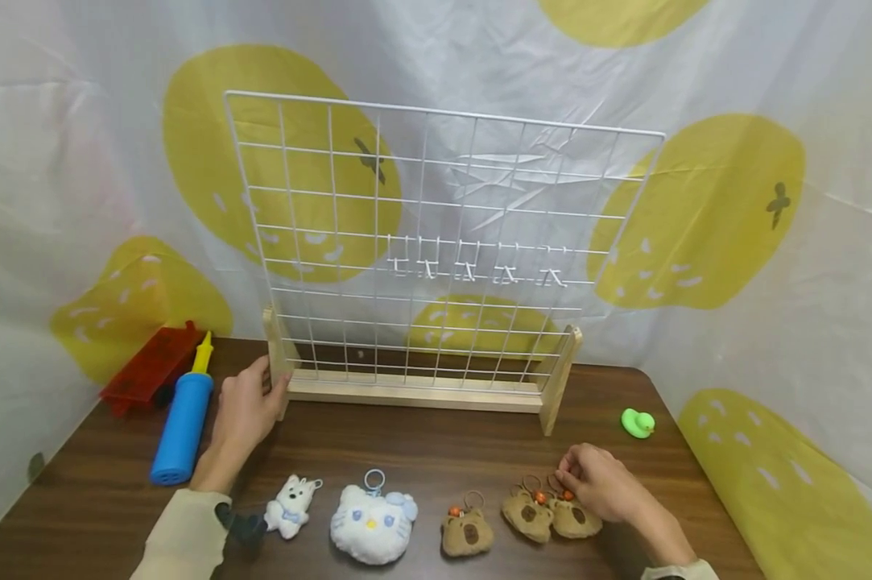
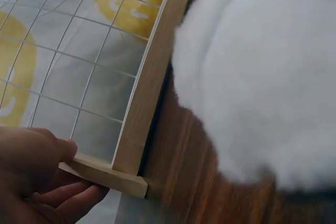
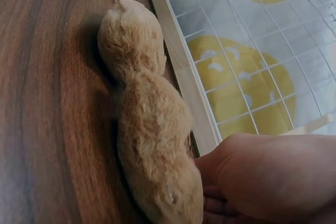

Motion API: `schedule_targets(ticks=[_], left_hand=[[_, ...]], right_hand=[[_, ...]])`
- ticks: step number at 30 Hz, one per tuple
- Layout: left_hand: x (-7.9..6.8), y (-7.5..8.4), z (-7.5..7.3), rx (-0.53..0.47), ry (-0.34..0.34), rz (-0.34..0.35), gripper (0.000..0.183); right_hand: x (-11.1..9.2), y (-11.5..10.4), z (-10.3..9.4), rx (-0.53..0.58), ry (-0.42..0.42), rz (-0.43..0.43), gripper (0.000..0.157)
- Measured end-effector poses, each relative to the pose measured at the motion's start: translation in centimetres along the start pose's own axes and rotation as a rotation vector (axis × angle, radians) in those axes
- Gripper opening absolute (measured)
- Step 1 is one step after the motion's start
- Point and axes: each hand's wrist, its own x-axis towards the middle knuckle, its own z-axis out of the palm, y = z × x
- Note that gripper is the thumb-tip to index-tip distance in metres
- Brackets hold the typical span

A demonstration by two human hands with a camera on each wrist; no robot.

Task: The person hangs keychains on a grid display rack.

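Observation:
A white wire grid rack stands in a wooden base, with several white hooks hung across its middle. My left hand grips the base's left wooden upright, thumb on one side and fingers on the other in the left wrist view. At the front right, my right hand pinches the ring end of the rightmost brown plush keychain; the fingertips partly hide the ring. Beside it lie a second brown plush keychain and a third. In the right wrist view, brown plush covers part of the fingers.
A white cat-face plush keychain and a small white dog keychain lie at the front. At left are a blue hand pump and a red toy cart. A green rubber duck sits at right.

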Motion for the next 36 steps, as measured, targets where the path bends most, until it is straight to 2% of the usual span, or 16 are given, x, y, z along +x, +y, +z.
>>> schedule_targets(ticks=[3, 10, 18, 26, 36], left_hand=[[0.1, -0.1, 0.1, 0.009, 0.009, -0.007, 0.044], [-0.1, -0.1, 0.4, 0.024, 0.012, -0.040, 0.043], [-0.4, -0.5, 0.7, 0.032, 0.029, -0.043, 0.042], [-0.4, -0.5, 0.7, 0.023, 0.019, -0.039, 0.044], [-0.4, -0.6, 0.7, 0.022, 0.026, -0.023, 0.044]], right_hand=[[-0.1, 0.5, 0.0, 0.015, 0.007, -0.053, 0.010], [-0.3, 1.7, -0.1, 0.115, 0.059, -0.103, 0.009], [-0.4, 2.2, 0.0, 0.167, 0.075, -0.112, 0.011], [-0.4, 2.2, 0.1, 0.194, 0.105, -0.103, 0.010], [-0.3, 2.5, 0.5, 0.187, 0.150, -0.105, 0.009]])
